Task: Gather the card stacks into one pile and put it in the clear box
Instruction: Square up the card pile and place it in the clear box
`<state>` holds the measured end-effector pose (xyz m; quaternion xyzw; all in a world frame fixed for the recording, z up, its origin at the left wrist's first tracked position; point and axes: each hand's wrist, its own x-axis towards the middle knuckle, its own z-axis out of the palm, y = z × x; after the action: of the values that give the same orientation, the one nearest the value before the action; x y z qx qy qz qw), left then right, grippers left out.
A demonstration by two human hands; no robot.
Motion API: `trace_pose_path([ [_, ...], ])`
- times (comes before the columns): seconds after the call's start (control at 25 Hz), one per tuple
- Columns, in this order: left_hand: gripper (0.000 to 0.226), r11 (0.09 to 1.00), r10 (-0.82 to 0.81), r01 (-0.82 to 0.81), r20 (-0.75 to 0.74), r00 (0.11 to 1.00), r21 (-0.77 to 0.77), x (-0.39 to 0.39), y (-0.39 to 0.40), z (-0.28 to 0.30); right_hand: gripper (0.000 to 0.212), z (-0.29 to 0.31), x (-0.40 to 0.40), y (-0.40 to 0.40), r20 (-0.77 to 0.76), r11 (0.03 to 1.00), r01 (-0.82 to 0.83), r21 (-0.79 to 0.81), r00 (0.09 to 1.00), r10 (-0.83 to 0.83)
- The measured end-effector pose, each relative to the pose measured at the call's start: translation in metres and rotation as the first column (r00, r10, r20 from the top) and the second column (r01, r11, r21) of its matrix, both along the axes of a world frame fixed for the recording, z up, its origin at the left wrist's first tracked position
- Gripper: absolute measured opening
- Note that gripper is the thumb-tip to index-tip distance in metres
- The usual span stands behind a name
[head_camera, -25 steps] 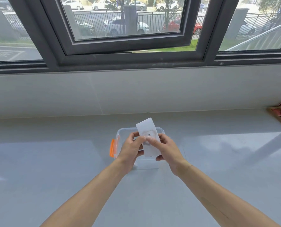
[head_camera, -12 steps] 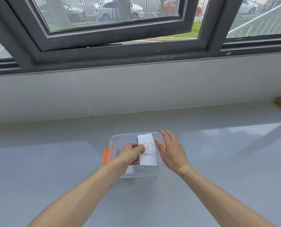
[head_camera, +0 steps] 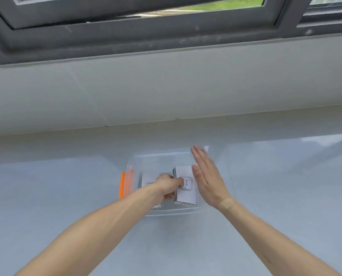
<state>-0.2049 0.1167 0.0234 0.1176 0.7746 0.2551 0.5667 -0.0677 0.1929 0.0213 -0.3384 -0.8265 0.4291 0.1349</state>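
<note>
left hand [head_camera: 167, 185] pinches card pile [head_camera: 185, 185] inside clear box [head_camera: 216, 156], centre frame; right hand [head_camera: 207, 181] flat, empty. pile looks light, slippery, likely to fan; grip long edges.

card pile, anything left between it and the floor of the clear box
Nothing visible blocks it. The card pile is already inside the clear box, held by the left hand. The open right hand sits beside it, not under it.

a pale grey glossy countertop [head_camera: 66, 196] runs up to a low off-white wall ledge [head_camera: 166, 86]. above it sits a dark grey window frame [head_camera: 126, 30], with a strip of green grass [head_camera: 226, 1] visible outside.
</note>
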Motion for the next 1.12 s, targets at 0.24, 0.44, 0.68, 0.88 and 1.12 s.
trace_pose_path([
  [0.24, 0.023, 0.997, 0.072, -0.073, 0.062, 0.995, 0.013, 0.008, 0.002, -0.019, 0.054, -0.003, 0.0, 0.001, -0.085, 0.995, 0.034, -0.097, 0.995, -0.042],
  [0.44, 0.018, 0.997, 0.079, -0.079, -0.106, 0.991, 0.007, 0.011, -0.001, -0.027, 0.049, -0.005, 0.0, -0.001, -0.128, 0.989, 0.058, -0.136, 0.989, -0.075],
  [0.68, 0.022, 0.999, 0.003, -0.011, -0.195, 0.981, -0.036, 0.014, -0.001, -0.023, 0.05, -0.005, 0.0, 0.0, -0.118, 0.991, 0.062, -0.12, 0.99, -0.076],
  [0.88, 0.017, 0.998, -0.035, 0.022, -0.231, 0.972, -0.059, 0.014, 0.001, -0.023, 0.051, -0.005, 0.0, 0.0, -0.116, 0.992, 0.064, -0.106, 0.99, -0.076],
  [1.12, 0.018, 0.981, -0.191, 0.173, -0.285, 0.939, -0.087, 0.017, 0.004, -0.024, 0.05, -0.005, 0.0, 0.0, -0.1, 0.995, 0.06, -0.078, 0.993, -0.068],
])
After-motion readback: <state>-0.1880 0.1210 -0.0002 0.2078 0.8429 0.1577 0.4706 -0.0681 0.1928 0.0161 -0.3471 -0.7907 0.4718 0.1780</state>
